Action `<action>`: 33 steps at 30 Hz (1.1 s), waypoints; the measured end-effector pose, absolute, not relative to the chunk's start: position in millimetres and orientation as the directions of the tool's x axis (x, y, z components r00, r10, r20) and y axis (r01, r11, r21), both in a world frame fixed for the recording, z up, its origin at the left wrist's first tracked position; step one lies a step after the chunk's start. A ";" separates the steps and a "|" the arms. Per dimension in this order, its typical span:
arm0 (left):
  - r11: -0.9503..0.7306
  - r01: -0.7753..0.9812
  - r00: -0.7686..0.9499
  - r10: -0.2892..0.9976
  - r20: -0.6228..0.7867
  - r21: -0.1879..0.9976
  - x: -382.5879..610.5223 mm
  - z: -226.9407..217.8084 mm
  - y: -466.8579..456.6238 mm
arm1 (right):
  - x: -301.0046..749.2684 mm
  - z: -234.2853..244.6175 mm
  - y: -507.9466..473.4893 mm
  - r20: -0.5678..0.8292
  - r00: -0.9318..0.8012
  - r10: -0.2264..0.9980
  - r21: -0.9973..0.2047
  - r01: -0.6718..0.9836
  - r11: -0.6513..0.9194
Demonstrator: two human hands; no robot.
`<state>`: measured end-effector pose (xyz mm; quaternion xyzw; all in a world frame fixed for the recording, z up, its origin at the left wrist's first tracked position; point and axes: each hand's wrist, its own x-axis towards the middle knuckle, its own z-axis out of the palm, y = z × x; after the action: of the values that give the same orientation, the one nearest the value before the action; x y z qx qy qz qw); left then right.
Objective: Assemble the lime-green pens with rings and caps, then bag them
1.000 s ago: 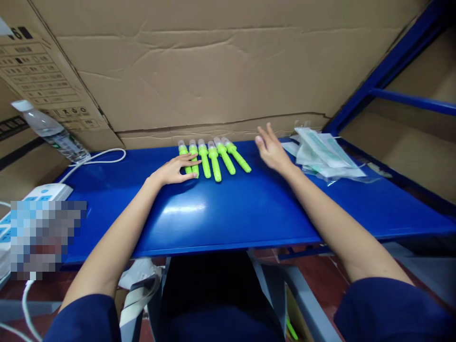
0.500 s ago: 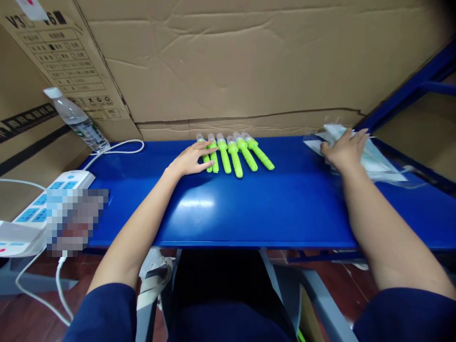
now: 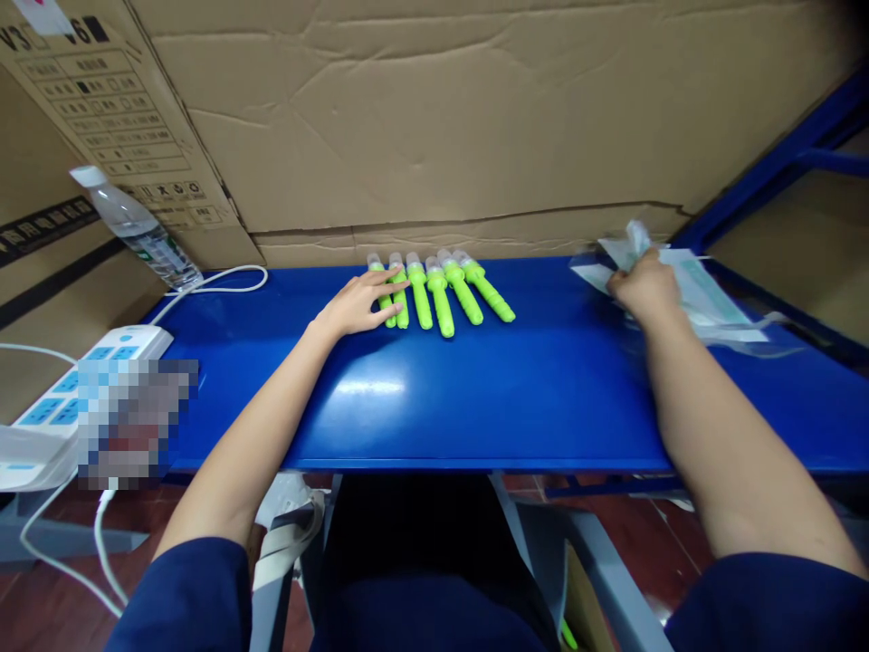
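Note:
Several lime-green sticks with clear caps (image 3: 441, 303) lie in a fanned row near the back of the blue table. My left hand (image 3: 358, 301) is open, its fingers stretched over the leftmost sticks and partly covering them. On the right, my right hand (image 3: 648, 285) is closed on a clear plastic bag (image 3: 706, 285) with pale green and white sheets in or under it. A pinched-up piece of the plastic sticks out above its fingers. How many layers it grips cannot be made out.
A water bottle (image 3: 139, 226) leans against the cardboard at the left. A white power strip (image 3: 88, 380), a blurred-out object (image 3: 139, 421) and white cables (image 3: 234, 279) lie at the table's left end. Cardboard (image 3: 434, 118) walls the back; a blue metal frame (image 3: 767, 190) stands right.
My right hand has gone from spread fingers on the plastic bag to a closed grip, bunching part of it up. My left hand stays over the sticks. The view has shifted slightly.

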<state>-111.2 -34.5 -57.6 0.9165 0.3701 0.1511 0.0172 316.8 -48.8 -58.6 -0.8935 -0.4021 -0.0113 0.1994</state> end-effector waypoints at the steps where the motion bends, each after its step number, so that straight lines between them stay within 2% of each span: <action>1: -0.723 0.676 0.680 0.686 0.259 0.141 -110.2 -57.5 -35.2 | 317.3 -58.0 -49.2 0.202 0.676 0.709 -0.348 0.726 -0.593; 8: -0.711 0.694 0.674 0.697 0.245 0.114 -102.0 -59.5 -38.6 | 325.2 -52.8 -50.4 0.280 0.659 0.698 -0.355 0.747 -0.563; 11: -0.721 0.686 0.683 0.684 0.257 0.094 -99.4 -61.4 -38.0 | 321.3 -42.1 -52.8 0.383 0.626 0.679 -0.385 0.777 -0.498; 18: -0.698 0.712 0.670 0.707 0.228 0.073 -95.2 -55.6 -43.5 | 283.1 -27.0 -57.4 0.610 0.319 0.725 -0.334 0.934 -0.129; 22: -0.690 0.716 0.657 0.717 0.232 0.107 -96.5 -53.5 -44.4 | 253.8 -35.3 -62.9 0.710 0.047 0.702 -0.214 0.965 0.151; 25: -0.694 0.672 0.626 0.718 0.303 0.258 -98.1 -55.6 -40.3 | 230.3 -43.7 -73.0 0.712 -0.233 0.662 -0.058 0.920 0.387; 28: -0.652 0.535 0.537 0.753 0.380 0.537 -98.9 -57.0 -34.7 | 205.6 -53.6 -84.4 0.635 -0.464 0.617 0.041 0.818 0.573; 31: -0.488 0.352 0.507 0.817 0.275 0.799 -98.2 -55.7 -32.8 | 185.0 -64.5 -91.7 0.526 -0.607 0.596 0.079 0.732 0.676; 33: -0.376 0.270 0.540 0.821 0.184 0.886 -96.4 -53.7 -35.1 | 176.7 -71.0 -92.7 0.486 -0.658 0.575 0.097 0.695 0.713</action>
<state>-96.4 -35.1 -53.7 0.7651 0.3568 0.3206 0.4295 176.7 -92.7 -71.0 -0.3528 -0.8998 -0.1386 0.2160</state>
